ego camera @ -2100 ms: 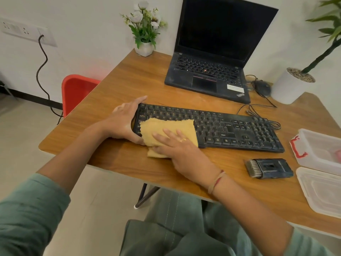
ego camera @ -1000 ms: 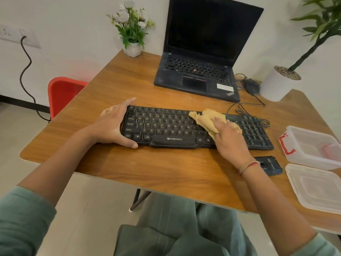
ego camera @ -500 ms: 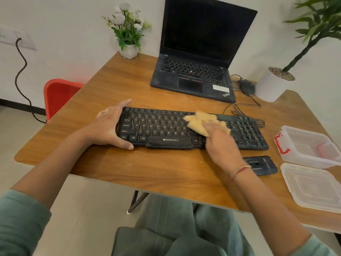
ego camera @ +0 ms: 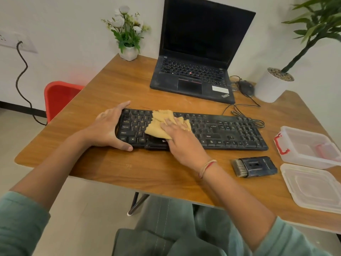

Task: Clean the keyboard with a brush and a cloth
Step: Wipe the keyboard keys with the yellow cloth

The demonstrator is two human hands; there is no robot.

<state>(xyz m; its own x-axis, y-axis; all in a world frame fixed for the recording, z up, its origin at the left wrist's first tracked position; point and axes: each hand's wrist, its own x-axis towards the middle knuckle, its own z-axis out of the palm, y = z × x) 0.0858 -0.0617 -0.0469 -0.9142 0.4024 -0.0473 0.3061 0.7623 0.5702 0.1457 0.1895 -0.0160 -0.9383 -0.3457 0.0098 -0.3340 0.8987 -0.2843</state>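
Note:
A black keyboard (ego camera: 230, 132) lies across the middle of the wooden table (ego camera: 147, 172). My left hand (ego camera: 108, 130) grips its left end, fingers over the far edge and thumb on the near edge. A yellow cloth (ego camera: 158, 124) is spread on the left-centre keys, and my right hand (ego camera: 182, 139) presses on it with flat fingers. A small dark brush (ego camera: 254, 166) with grey bristles lies on the table to the right, in front of the keyboard, and neither hand touches it.
An open black laptop (ego camera: 193, 76) stands behind the keyboard, with a mouse (ego camera: 246, 87) and cable beside it. A flower pot (ego camera: 129, 52) and a white plant pot (ego camera: 273, 87) sit at the back. A clear container (ego camera: 306, 146) and its lid (ego camera: 313, 187) lie at the right edge. A red chair (ego camera: 59, 97) stands to the left.
My right hand has slid the cloth leftward over the keys, from the keyboard's middle-right to its left-centre. The left hand has stayed on the keyboard's left end.

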